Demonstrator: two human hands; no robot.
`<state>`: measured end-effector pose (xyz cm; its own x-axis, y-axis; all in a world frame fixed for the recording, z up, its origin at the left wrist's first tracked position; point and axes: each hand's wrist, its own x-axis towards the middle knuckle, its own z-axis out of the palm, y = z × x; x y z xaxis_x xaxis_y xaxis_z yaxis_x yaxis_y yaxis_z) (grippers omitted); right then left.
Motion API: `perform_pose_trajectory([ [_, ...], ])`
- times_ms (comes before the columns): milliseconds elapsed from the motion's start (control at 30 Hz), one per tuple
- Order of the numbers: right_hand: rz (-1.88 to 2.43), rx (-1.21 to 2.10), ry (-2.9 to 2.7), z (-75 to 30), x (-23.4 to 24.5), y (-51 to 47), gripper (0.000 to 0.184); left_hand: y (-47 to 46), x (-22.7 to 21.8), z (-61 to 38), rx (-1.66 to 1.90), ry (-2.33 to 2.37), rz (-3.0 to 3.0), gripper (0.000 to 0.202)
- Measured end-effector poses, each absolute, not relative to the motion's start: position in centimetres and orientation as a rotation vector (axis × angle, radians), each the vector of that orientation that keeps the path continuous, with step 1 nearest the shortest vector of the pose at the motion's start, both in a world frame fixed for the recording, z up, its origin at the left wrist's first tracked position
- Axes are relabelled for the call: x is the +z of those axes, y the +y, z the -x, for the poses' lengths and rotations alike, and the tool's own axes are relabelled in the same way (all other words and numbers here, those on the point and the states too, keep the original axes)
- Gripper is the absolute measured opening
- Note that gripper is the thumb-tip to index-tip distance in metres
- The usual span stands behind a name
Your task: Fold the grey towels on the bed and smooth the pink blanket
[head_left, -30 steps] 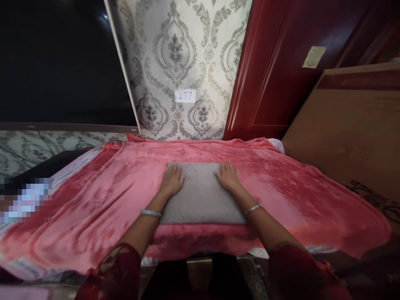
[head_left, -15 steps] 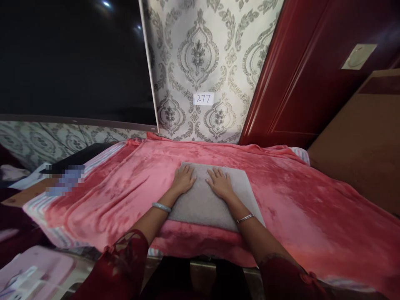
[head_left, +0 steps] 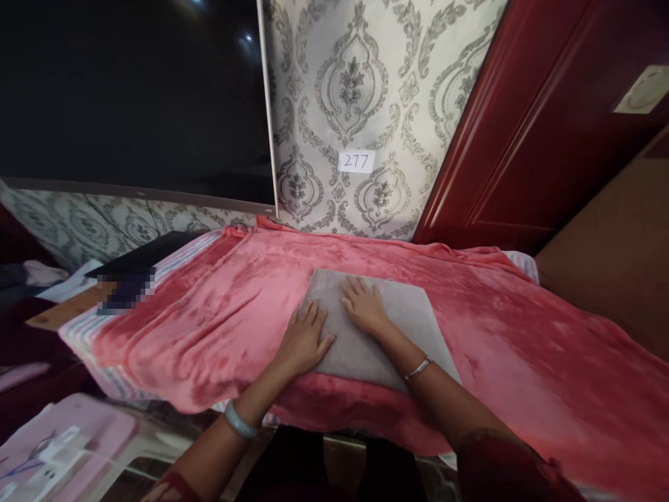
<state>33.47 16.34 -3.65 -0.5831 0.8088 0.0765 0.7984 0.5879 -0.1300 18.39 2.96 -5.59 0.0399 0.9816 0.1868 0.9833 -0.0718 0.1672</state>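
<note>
A grey folded cloth lies flat on a red plush blanket that covers the table. My left hand rests palm down at the cloth's near left edge, fingers spread. Flat on the cloth's upper left part lies my right hand, fingers stretched out. Both wrists carry bangles, and neither hand grips anything.
A patterned wall bears a small label reading 277. A dark screen fills the upper left and a red door stands at the right. A pink box sits low at the left, a brown board at the right.
My left hand has slid back toward me along the cloth's left edge. My right hand has shifted left across the cloth. The view has panned left.
</note>
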Motion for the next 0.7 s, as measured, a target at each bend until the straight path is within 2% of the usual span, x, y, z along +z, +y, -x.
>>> perform_pose_trajectory([
  [100, 0.979, 0.203, -2.858, -30.5, -3.6, 15.9, 0.055, 3.1, -6.1, -18.6, -0.426, -2.087, 2.233, 0.064],
  [200, 0.838, 0.231, -2.942, -28.7, -3.9, 16.9, 0.056, 3.3, -6.7, -18.3, -0.418, -2.060, 2.252, 0.066],
  [433, 1.012, 0.157, -2.898, -28.0, -4.3, 20.7, 0.060, 3.1, -8.2, -17.7, -0.499, -2.035, 2.239, 0.061],
  [700, 1.121, 0.134, -2.808, -27.9, -4.7, 19.9, 0.062, 2.7, -7.2, -17.9, -0.478, -2.092, 2.286, 0.062],
])
